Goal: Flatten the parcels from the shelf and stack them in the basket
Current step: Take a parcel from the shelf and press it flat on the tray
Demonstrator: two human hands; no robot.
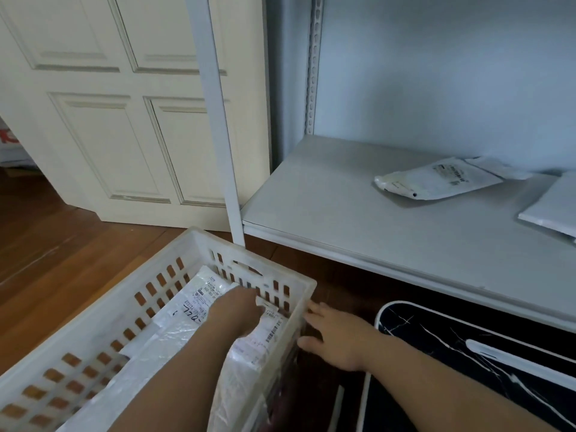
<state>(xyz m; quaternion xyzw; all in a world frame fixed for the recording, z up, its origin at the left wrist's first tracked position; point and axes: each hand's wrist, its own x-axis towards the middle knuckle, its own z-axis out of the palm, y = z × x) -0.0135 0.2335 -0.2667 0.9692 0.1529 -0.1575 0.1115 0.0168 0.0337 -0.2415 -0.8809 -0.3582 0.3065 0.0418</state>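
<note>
**Pressing a parcel flat in the basket, more waiting on the shelf**

I read this as the stacking step: my left hand [237,310] is down inside the basket [93,341], on top of the stack of parcels [193,310] lying there. Its fingers are hidden from me, so I cannot tell whether they grip a parcel or just press on it. The parcels in the basket are white plastic mailers with printed labels and some handwriting, lying fairly flat and overlapping; one leans up against the near wall. My right hand [336,335] rests with fingers spread and relaxed against the outside of the basket's wall, holding nothing, as I judge steadying it.

On the shelf [343,219] a puffy white labelled parcel [436,179] lies well back, and a flatter white parcel [551,210] sits at the right edge. Next I'd need to free a hand, reach up for the puffy one and squeeze the air out.
</note>
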